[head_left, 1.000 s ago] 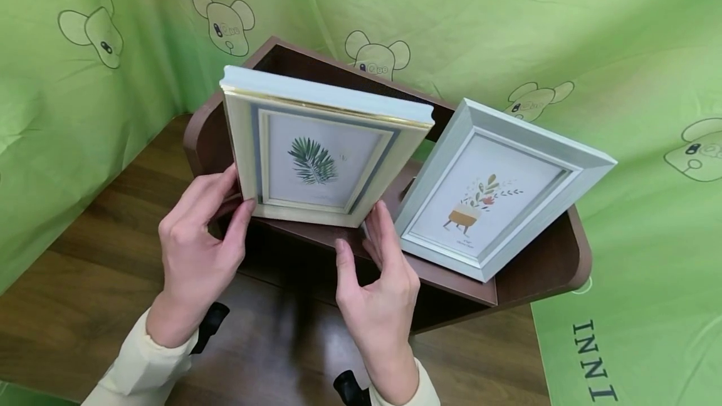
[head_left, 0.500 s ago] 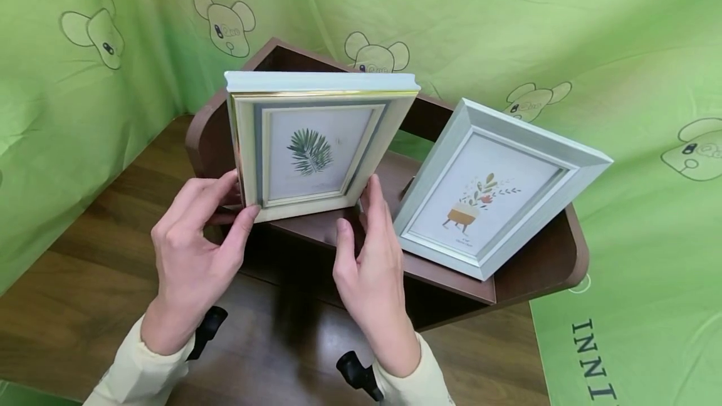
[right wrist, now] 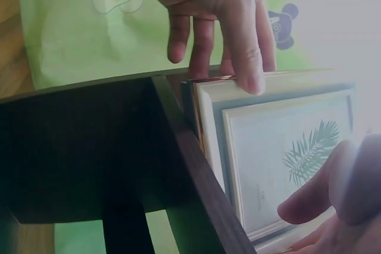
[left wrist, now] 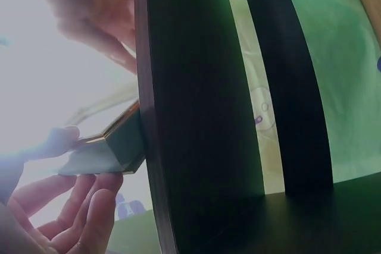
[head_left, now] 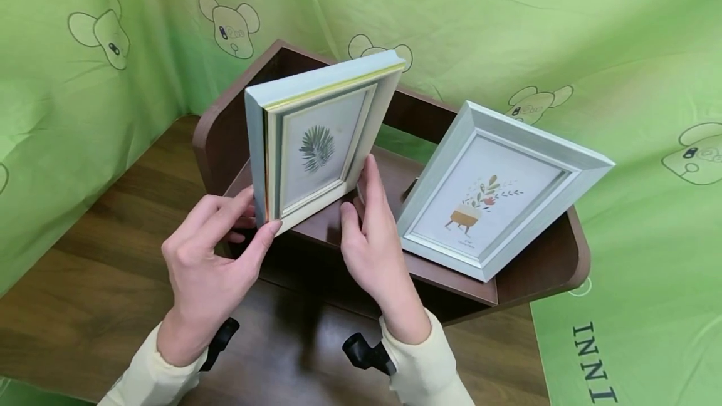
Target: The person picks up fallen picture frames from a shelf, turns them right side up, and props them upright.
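Note:
A cream picture frame point(head_left: 333, 196) with a green leaf print stands upright on a dark brown wooden shelf point(head_left: 541, 274), turned at an angle. At its lower left corner my left hand point(head_left: 209, 262) pinches it, thumb on the front and fingers behind. My right hand point(head_left: 378, 255) lies along the lower right edge, fingers fairly straight and touching its side. In the right wrist view the right thumb point(right wrist: 309, 203) is over the front of the print. The left wrist view shows the frame's corner point(left wrist: 122, 141) between left thumb and fingers. A grey picture frame point(head_left: 491, 199) with a potted-plant print leans to the right.
Green cloth point(head_left: 451, 11) with mouse-like drawings hangs behind and on both sides. Raised ends and a back rail point(head_left: 417, 114) bound the shelf. Below lies a wood-grain surface point(head_left: 113, 262). Dark wrist mounts point(head_left: 369, 353) sit at the cuffs.
The cream frame has swung round, its right side going back and its left side coming forward, so its left side now shows. Both hands have shifted with it. The grey frame stays put.

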A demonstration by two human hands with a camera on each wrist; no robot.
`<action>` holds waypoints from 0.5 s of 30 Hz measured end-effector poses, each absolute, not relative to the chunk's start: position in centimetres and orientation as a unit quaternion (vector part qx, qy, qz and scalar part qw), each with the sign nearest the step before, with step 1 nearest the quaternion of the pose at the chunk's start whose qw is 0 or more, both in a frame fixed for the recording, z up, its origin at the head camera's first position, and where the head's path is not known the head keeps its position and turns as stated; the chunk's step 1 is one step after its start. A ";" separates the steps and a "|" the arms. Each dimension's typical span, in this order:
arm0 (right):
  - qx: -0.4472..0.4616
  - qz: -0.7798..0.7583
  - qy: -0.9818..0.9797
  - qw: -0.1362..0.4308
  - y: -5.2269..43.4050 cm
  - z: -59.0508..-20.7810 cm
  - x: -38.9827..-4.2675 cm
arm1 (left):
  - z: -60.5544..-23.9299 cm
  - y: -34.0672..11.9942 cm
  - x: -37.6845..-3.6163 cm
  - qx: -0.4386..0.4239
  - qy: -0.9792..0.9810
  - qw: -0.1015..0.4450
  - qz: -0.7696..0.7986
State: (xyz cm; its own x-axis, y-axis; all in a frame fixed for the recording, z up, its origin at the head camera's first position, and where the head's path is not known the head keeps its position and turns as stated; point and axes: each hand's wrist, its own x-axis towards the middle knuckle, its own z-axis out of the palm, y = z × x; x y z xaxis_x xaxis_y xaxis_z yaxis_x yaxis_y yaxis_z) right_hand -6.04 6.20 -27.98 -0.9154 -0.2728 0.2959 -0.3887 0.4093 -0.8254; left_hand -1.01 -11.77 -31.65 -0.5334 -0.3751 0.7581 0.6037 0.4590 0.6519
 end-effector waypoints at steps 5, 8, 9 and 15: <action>0.192 0.550 -0.813 0.010 6.1 -27.5 -7.0 | -31.7 -10.9 -1.2 -0.089 -0.692 0.502 -0.511; 0.188 0.558 -0.808 -0.006 6.2 -27.4 -7.5 | -31.8 -10.3 -1.3 -0.093 -0.692 0.514 -0.498; 0.187 0.560 -0.807 -0.010 6.3 -27.3 -7.7 | -31.9 -10.2 -1.4 -0.095 -0.693 0.517 -0.494; 0.196 0.574 -0.795 -0.019 6.2 -27.2 -8.8 | -32.0 -9.2 -1.8 -0.113 -0.699 0.528 -0.468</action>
State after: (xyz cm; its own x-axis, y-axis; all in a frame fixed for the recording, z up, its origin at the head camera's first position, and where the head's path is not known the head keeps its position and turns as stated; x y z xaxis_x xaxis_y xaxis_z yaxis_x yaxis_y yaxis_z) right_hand -8.79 6.19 -27.24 -0.9223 -0.3331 0.1958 -0.2906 0.2639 -0.9197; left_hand -1.77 -9.17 -31.97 -0.4160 -0.3365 0.8448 0.6526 0.5365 0.5350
